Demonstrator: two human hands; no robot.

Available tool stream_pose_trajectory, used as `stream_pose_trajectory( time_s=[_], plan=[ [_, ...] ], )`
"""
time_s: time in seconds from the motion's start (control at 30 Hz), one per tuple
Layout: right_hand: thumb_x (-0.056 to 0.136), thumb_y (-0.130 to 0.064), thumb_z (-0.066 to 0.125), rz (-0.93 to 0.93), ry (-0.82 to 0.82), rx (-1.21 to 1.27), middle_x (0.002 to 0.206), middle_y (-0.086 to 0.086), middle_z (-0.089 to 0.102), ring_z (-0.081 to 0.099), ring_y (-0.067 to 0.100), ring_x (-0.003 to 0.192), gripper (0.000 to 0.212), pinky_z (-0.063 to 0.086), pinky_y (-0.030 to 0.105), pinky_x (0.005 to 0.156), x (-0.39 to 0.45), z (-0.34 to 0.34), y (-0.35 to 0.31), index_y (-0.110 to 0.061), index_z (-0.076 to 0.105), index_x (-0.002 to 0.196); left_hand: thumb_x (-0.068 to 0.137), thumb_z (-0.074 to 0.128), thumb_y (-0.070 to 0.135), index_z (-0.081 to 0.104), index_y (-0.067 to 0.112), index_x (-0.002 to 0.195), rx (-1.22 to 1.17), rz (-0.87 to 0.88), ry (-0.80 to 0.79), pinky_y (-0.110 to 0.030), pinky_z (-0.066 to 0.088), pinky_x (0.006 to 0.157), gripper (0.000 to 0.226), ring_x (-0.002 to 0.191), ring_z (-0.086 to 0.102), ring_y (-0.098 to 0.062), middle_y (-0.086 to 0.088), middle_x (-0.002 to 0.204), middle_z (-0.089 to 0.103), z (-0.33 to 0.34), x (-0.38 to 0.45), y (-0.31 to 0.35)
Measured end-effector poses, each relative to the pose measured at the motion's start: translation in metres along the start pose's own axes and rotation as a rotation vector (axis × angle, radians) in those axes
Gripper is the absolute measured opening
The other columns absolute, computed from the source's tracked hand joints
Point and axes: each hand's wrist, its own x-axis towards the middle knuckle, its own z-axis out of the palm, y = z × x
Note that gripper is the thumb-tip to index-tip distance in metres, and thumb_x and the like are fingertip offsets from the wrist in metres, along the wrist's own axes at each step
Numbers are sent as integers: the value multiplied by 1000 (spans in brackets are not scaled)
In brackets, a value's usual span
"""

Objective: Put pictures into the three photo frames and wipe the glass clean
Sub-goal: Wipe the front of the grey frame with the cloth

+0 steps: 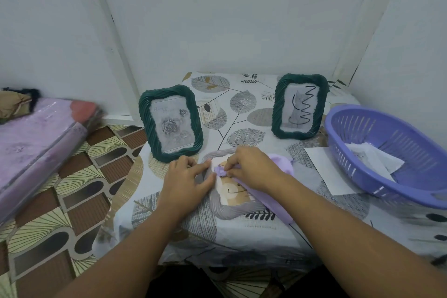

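A grey ribbed photo frame [232, 209] lies flat on the table in front of me, with a beige picture under its glass. My left hand [187, 182] presses on the frame's left edge, fingers spread. My right hand [254, 168] pinches a lilac cloth [281, 166] against the glass near the frame's top. Two dark green frames stand upright behind: the left green frame [170, 122] holds a rose picture, and the right green frame [300, 106] shows a cat picture with black squiggles.
A purple plastic basket [396, 152] with paper inside sits at the right, and a white sheet [326, 169] lies beside it. A leaf-patterned cloth [242, 109] covers the small table. A purple wrapped bundle [36, 143] lies at the left on the patterned floor. Walls close the back and right.
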Motion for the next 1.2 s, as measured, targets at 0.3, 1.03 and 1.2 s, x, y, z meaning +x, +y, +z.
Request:
stream_pose_trajectory(
  time_s=[0.3, 1.03, 1.2],
  plan=[
    [91, -32, 75, 124, 287, 435, 98, -15, 75, 64, -2, 95, 14, 41, 11, 77, -2, -21, 22, -29, 81, 103, 86, 42, 68, 61, 43, 134, 48, -36, -108, -33, 40, 92, 58, 98, 36, -13, 11, 103, 43, -3, 2, 0],
    [92, -44, 70, 16, 82, 25, 86, -10, 47, 49, 11, 84, 19, 32, 24, 62, 32, -5, 21, -32, 80, 102, 78, 32, 76, 58, 47, 136, 83, -65, -153, -35, 42, 93, 70, 98, 36, -13, 12, 105, 41, -3, 5, 0],
    [93, -42, 68, 6, 59, -4, 95, -6, 52, 54, 15, 93, 20, 35, 28, 72, 27, -8, 27, -31, 80, 105, 78, 34, 76, 59, 47, 135, 81, -64, -142, -33, 40, 91, 68, 97, 36, -13, 12, 104, 41, -1, 6, 0]
  ],
)
